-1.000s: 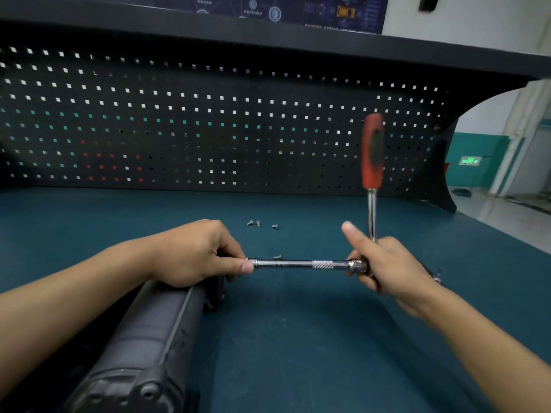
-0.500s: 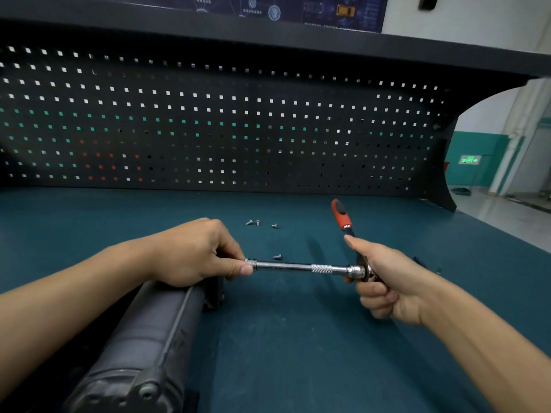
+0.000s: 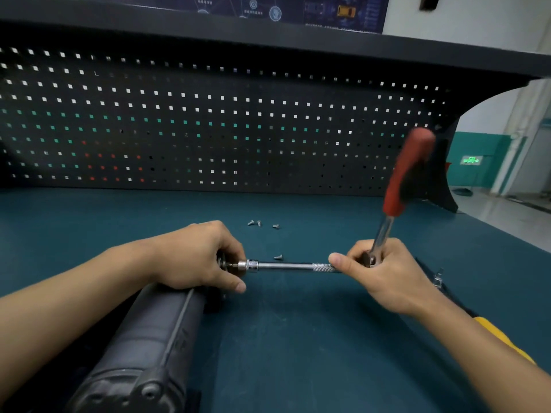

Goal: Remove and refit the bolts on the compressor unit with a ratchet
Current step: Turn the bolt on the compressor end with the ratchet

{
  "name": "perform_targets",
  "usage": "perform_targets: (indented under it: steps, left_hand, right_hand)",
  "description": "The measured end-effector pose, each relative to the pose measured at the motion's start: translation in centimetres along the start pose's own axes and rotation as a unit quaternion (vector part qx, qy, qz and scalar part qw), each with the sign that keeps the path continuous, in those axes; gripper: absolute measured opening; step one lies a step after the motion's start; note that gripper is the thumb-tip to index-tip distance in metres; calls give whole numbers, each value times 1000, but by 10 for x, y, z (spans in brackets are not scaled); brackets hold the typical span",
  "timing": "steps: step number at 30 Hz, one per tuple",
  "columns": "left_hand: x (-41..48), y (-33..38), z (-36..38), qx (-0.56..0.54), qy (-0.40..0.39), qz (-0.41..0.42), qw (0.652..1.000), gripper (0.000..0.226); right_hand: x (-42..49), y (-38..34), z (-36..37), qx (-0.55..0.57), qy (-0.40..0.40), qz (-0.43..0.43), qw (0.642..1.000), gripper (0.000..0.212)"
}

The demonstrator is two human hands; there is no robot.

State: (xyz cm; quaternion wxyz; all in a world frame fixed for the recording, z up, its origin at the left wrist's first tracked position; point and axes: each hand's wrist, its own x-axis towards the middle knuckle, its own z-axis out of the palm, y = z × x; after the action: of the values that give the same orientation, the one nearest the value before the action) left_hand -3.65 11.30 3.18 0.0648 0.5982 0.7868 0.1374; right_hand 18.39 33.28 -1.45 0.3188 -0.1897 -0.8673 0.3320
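Compressor unit lies on the surface at my seven o'clock, running away from me. My left grip is curled round its far end, with the fingers closed beside the socket where it meets a bolt I can barely make out. From there the extension bar runs toward three o'clock into my right grip. That grip is closed round the head of the ratchet, with the thumb laid along the knurled part of the bar. Four loose bolts lie beyond the bar at twelve o'clock, one of them just behind it. The red handle now stands toward one o'clock, blurred. Half a second ago it lay low and pointed away from me, and a second ago it was upright. So I judge I am pumping stroke after stroke with this bolt mid-turn, though I cannot tell whether it is coming out or going in. A yellow-handled tool lies at four o'clock beneath my right forearm.
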Motion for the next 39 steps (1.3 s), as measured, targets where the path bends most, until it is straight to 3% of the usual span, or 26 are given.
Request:
perform_targets:
  steps: [4, 11, 17, 26, 33, 36, 39]
  left_hand:
    - [-3, 2, -1, -9, -8, -2, 1000, 50]
    - [-3, 4, -4, -13, -15, 24, 1000, 63]
    - [-3, 3, -5, -17, -14, 23, 999, 58]
    - [-2, -2, -2, -39, -3, 36, 999, 46]
    - [-1, 1, -3, -30, -9, 31, 999, 56]
    - [-1, 0, -3, -27, -9, 33, 999, 49]
    - [0, 0, -2, -27, -4, 31, 999, 45]
  right_hand:
    - [-2, 3, 3, -15, 36, -62, 997, 55]
    - [-2, -5, 2, -37, 32, -49, 998, 53]
    - [2, -15, -2, 26, -28, 99, 994, 78]
    - [4, -19, 4, 228, -57, 306, 922, 56]
    - [4, -17, 2, 210, -132, 374, 894, 51]
    - [4, -18, 0, 230, -162, 415, 865, 52]
    - [4, -16, 1, 236, -163, 403, 869, 52]
